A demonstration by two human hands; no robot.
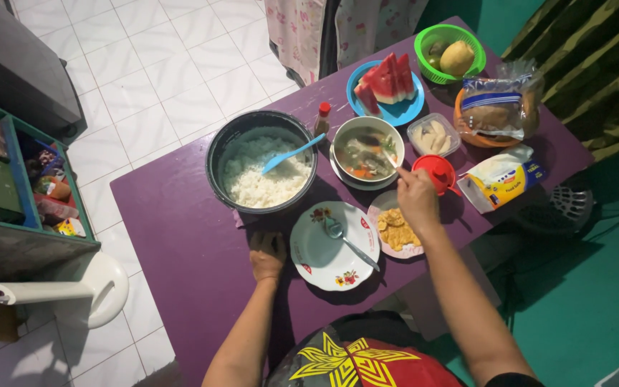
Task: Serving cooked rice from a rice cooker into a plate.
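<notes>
Right hand (415,195) grips spoon (392,159) in soup bowl (345,132) — left hand (267,254) flat on table (180,236)

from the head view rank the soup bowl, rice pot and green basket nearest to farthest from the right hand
1. Soup bowl: just left of the right hand, which holds a spoon in it.
2. Rice pot: farther left, with a blue paddle.
3. Green basket: at the table's far end.

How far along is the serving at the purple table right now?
Done: the table is laid, with the rice pot open and a blue paddle in it, and a spoon on the flowered plate. In hand: the right hand holds a utensil in the soup bowl; the left hand rests flat on the table. Left: the plate has no food on it yet.
</notes>
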